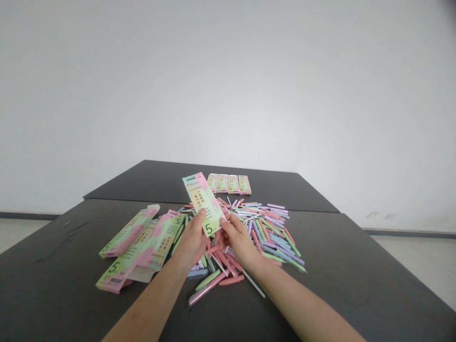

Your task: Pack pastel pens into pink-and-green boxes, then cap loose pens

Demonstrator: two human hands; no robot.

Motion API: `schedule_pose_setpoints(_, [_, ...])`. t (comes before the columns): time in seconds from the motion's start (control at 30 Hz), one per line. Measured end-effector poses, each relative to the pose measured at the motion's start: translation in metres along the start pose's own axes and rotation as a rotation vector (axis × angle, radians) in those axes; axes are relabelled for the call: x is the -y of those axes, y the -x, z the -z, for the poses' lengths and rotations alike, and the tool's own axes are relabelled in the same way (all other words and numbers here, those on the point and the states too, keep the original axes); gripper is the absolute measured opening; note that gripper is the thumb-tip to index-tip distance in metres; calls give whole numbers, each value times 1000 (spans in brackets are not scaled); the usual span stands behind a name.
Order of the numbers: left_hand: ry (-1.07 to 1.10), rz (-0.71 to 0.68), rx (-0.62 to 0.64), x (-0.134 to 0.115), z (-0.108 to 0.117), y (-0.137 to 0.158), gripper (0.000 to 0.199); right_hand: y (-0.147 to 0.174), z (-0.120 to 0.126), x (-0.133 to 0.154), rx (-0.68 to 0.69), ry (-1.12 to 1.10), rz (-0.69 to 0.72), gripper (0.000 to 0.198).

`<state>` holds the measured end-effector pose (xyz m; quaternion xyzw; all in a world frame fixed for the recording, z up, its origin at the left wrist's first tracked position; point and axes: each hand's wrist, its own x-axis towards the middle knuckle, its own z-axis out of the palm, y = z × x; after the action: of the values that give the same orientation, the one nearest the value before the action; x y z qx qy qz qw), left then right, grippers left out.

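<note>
A slim pink, yellow and green cardboard box [204, 202], marked with a 5, is held up over the pile in both hands. My left hand [193, 235] grips its lower left edge, thumb on the front face. On its lower right corner is my right hand [238, 236], with the thumb and fingers closed there. The fingers behind the box are partly hidden. Beneath and around the hands lies a loose pile of pastel pens [274, 232] in pink, green, blue and purple, with thin white sticks among them.
Several similar boxes [142, 247] lie overlapping on the left, some with flaps open. Farther back, a neat row of several boxes [233, 184] lies on the far black table [171, 178]. A seam separates it from the near table [356, 275]. A pale wall stands behind.
</note>
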<state>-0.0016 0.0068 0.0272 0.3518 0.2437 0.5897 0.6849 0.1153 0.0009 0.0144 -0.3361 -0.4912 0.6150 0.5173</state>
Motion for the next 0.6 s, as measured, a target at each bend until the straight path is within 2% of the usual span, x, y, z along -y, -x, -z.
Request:
schedule_pose_setpoints(0.17, [-135,-132,-205,1,4,-5,36,-24,14,9,-111,-20,-77,30])
schedule_pose_setpoints(0.3, [-224,-167,-388,2,12,-8,32,-73,44,25,-299,0,-136,20])
schedule_pose_setpoints(0.47, [-332,-167,-390,6,15,-7,24,-144,78,30,-449,59,-246,21])
schedule_pose_setpoints(0.6, [-374,-124,-375,10,13,-5,21,-183,75,16,-429,77,-352,33])
